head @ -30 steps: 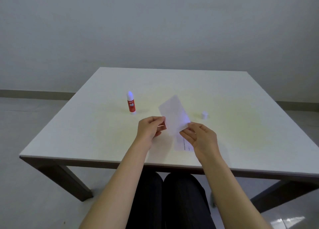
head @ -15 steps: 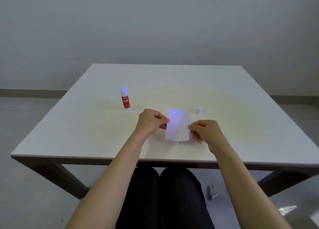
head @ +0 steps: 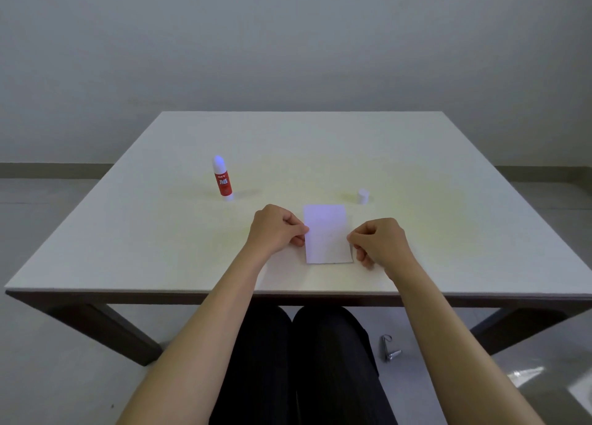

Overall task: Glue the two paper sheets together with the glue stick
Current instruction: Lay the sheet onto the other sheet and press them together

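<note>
A small white paper sheet (head: 326, 234) lies nearly flat on the table (head: 160, 232), on top of a second sheet of which only a thin edge shows along its right and bottom sides. My left hand (head: 275, 229) pinches the top sheet's left edge. My right hand (head: 376, 240) pinches its right edge. A red and white glue stick (head: 222, 179) stands upright, uncapped, to the far left of the sheets. Its white cap (head: 363, 195) stands to the far right of them.
The white table reaches from the near edge (head: 288, 293) to the wall. My dark-trousered legs are under it. A small metal object (head: 389, 349) lies on the floor to the right of my legs.
The top sheet was held tilted in the air, and both hands have lowered it flat onto the sheet beneath and squared it up. The glue stick and cap have not moved.
</note>
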Action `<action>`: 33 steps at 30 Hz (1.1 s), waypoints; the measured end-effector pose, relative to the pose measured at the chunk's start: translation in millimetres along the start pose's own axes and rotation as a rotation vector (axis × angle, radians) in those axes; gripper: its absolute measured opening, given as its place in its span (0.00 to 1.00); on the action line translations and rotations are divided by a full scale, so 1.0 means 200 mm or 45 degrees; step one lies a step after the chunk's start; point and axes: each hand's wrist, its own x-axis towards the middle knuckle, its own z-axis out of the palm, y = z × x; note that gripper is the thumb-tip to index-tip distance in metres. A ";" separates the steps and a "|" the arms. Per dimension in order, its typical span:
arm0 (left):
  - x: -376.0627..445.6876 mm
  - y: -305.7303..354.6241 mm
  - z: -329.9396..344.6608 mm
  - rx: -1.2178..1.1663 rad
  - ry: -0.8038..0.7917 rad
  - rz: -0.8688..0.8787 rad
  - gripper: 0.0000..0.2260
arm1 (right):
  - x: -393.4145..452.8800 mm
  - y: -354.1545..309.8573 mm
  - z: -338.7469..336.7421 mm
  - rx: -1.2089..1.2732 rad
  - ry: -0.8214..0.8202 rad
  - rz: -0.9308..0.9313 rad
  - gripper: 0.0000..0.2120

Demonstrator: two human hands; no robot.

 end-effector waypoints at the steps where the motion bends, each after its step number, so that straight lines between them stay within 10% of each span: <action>1: 0.00 0.00 0.00 0.004 0.002 0.001 0.05 | 0.00 0.00 0.00 -0.012 -0.002 -0.004 0.07; 28: -0.02 0.01 0.10 0.464 0.196 0.199 0.06 | -0.01 -0.01 0.04 -0.319 0.070 -0.166 0.04; 33: 0.00 -0.03 0.07 0.789 0.181 0.532 0.17 | -0.01 0.00 0.05 -0.279 0.090 -0.202 0.08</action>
